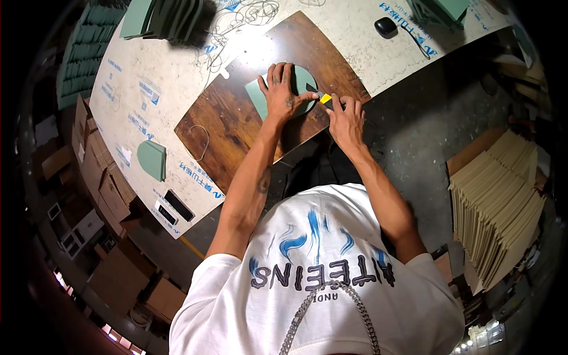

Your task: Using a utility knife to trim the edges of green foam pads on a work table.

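A pale green sheet piece (305,77) with a rounded right end lies flat on a brown wood-grain board (231,118). My left hand (281,97) presses down on it, fingers stretched out and thumb reaching toward its right edge. In my right hand (348,121) is a utility knife (325,98) with a yellow part at its front. The knife's tip is at the sheet's right edge, close to my left thumb. Whether the blade touches the sheet is too small to tell, and my right palm hides most of the handle.
The board rests on a white printed table (127,94). A small stack of green pieces (152,160) and a black phone (179,205) lie left, tangled string (248,21) and taller green stacks (137,21) farther back. Stacked cardboard sheets (494,204) stand to the right.
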A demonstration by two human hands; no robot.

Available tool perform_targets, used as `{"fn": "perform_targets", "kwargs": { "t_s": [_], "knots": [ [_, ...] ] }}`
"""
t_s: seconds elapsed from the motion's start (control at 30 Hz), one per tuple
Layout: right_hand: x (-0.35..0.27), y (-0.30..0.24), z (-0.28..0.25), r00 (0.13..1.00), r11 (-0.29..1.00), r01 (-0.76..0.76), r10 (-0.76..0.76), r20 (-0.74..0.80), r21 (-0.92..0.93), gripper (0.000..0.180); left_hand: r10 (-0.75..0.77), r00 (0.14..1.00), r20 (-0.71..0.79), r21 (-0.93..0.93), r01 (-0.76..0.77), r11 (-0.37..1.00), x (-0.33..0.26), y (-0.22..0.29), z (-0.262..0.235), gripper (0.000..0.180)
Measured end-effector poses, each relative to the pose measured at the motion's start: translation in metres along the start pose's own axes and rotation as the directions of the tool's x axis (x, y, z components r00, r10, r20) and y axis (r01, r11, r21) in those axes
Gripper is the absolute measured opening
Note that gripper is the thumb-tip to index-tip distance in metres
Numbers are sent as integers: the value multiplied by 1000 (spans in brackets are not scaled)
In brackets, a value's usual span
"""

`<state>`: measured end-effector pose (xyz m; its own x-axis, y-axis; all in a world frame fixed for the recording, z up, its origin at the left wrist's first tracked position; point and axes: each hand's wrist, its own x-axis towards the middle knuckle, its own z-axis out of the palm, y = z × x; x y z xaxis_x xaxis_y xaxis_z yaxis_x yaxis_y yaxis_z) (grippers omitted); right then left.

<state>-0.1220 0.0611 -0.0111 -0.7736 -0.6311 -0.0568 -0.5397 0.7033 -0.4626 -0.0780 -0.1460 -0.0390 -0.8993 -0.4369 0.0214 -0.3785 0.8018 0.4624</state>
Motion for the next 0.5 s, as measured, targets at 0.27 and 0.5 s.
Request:
{"fn": "perform_targets", "kwargs": {
  "t_s": [0.27,0.5],
  "knots": [
    [-4,-4,5,996,997,-72,73,-45,15,42,-2,1000,-3,-38,2,999,-4,2,0,117],
    [15,-7,6,984,984,-169,172,-44,57,42,-47,999,5,-46,47,998,1,7,12,112]
  ]
}}
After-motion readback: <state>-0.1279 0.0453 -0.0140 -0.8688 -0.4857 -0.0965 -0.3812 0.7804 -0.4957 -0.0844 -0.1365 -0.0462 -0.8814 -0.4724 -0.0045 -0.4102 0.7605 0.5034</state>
